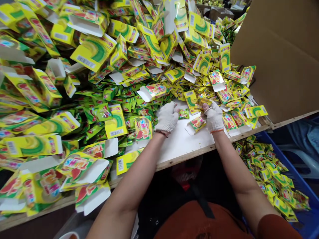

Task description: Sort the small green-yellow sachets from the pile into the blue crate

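My left hand, in a white knit glove with bare fingertips, rests at the edge of a heap of green sachets. Its fingers curl inward, and whatever they hold is hidden. Just to its right a single green sachet lies on the white tabletop. My right hand, gloved the same way, is closed with its thumb on a yellow sachet. Under its fingers lies an open printed carton, tilted on the table. A flat yellow carton sits between the hands.
Small yellow-green cartons, many with open flaps, are piled high at the back and left. Yellow sachets lie heaped behind my right hand. A large cardboard sheet stands at the right. Below the wooden table edge, a blue crate holds filled cartons.
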The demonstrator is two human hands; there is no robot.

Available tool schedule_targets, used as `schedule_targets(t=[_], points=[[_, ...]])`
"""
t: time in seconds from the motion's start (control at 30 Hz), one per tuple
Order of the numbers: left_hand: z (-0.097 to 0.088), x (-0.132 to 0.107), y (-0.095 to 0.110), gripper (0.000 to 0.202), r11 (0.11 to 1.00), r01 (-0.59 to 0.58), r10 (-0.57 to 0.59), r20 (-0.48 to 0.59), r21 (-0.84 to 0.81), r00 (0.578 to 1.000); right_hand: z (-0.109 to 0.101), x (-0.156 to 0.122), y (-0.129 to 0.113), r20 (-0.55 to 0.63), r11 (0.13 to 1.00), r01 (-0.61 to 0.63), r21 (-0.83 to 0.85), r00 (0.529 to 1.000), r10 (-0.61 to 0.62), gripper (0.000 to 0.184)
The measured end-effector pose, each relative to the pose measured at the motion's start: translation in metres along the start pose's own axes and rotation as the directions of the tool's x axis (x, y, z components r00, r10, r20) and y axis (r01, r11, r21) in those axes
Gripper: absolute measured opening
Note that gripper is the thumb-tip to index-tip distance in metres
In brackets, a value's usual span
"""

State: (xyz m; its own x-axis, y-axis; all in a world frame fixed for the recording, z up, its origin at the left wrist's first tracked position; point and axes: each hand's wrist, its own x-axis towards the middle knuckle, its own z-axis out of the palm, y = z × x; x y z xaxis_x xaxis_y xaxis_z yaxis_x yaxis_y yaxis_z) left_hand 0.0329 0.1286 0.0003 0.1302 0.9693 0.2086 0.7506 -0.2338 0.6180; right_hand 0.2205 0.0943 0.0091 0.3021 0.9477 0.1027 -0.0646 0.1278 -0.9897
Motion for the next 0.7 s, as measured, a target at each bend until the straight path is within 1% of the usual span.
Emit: schedule_targets(t=[0.07,0.1,0.17,0.23,0.3,0.33,0.4,0.47,0.5,0.53,0.57,0.6,0.63,0.67,0.7], points=[[0.010,0.006,0.004,0.024,0.985,-0.035,0.022,0.080,0.168,0.997,-0.001,-0.001,0.000,-0.021,0.999,-0.037,0.013,0.999,0.037,0.046],[0.014,0.008,0.007,0.024,0.975,-0.043,0.021,0.100,0.218,0.995,-0.001,-0.003,0.000,-0.013,0.999,-0.049,0.002,0.999,0.049,0.047],[0.019,0.008,0.009,0.018,0.970,-0.041,0.018,0.099,0.240,0.995,0.002,-0.006,0.000,0.021,0.998,-0.062,-0.028,0.998,0.063,0.050],[0.020,0.006,0.008,0.013,0.990,-0.012,0.000,0.080,0.143,0.997,0.003,-0.008,0.001,0.055,0.997,-0.059,-0.051,0.997,0.062,0.053],[0.019,0.004,0.004,0.019,0.992,0.094,-0.089,0.061,-0.080,0.994,0.003,-0.010,0.003,0.079,0.997,-0.055,-0.060,0.995,0.060,0.056],[0.017,0.003,0.002,0.025,0.967,0.160,-0.152,0.056,-0.200,0.987,0.003,-0.011,0.004,0.087,0.997,-0.052,-0.062,0.995,0.057,0.057],[0.013,0.000,0.002,0.032,0.892,0.252,-0.250,0.053,-0.375,0.967,0.004,-0.013,0.006,0.102,0.998,-0.030,-0.053,0.994,0.035,0.056],[0.009,-0.005,0.005,0.029,0.776,0.288,-0.311,0.057,-0.561,0.949,0.007,-0.016,0.009,0.128,0.999,0.006,-0.037,0.992,-0.001,0.054],[0.008,-0.008,0.009,0.028,0.683,0.283,-0.323,0.069,-0.673,0.944,0.009,-0.017,0.009,0.138,0.999,0.025,-0.033,0.990,-0.020,0.053],[0.007,-0.011,0.013,0.029,0.559,0.270,-0.323,0.094,-0.784,0.942,0.011,-0.018,0.010,0.147,0.999,0.039,-0.037,0.989,-0.033,0.053],[0.007,-0.014,0.017,0.033,0.430,0.256,-0.306,0.127,-0.866,0.943,0.013,-0.019,0.011,0.150,0.997,0.049,-0.052,0.988,-0.041,0.052],[0.008,-0.017,0.020,0.038,0.331,0.246,-0.273,0.157,-0.911,0.949,0.015,-0.019,0.011,0.143,0.995,0.061,-0.077,0.989,-0.049,0.052],[0.009,-0.020,0.023,0.041,0.288,0.245,-0.225,0.183,-0.926,0.957,0.016,-0.019,0.011,0.130,0.990,0.080,-0.113,0.989,-0.065,0.052],[0.011,-0.023,0.026,0.043,0.284,0.249,-0.174,0.205,-0.926,0.963,0.017,-0.018,0.012,0.118,0.982,0.105,-0.158,0.989,-0.087,0.051],[0.013,-0.025,0.027,0.044,0.300,0.250,-0.136,0.218,-0.921,0.966,0.017,-0.018,0.013,0.109,0.969,0.133,-0.206,0.988,-0.113,0.050]])
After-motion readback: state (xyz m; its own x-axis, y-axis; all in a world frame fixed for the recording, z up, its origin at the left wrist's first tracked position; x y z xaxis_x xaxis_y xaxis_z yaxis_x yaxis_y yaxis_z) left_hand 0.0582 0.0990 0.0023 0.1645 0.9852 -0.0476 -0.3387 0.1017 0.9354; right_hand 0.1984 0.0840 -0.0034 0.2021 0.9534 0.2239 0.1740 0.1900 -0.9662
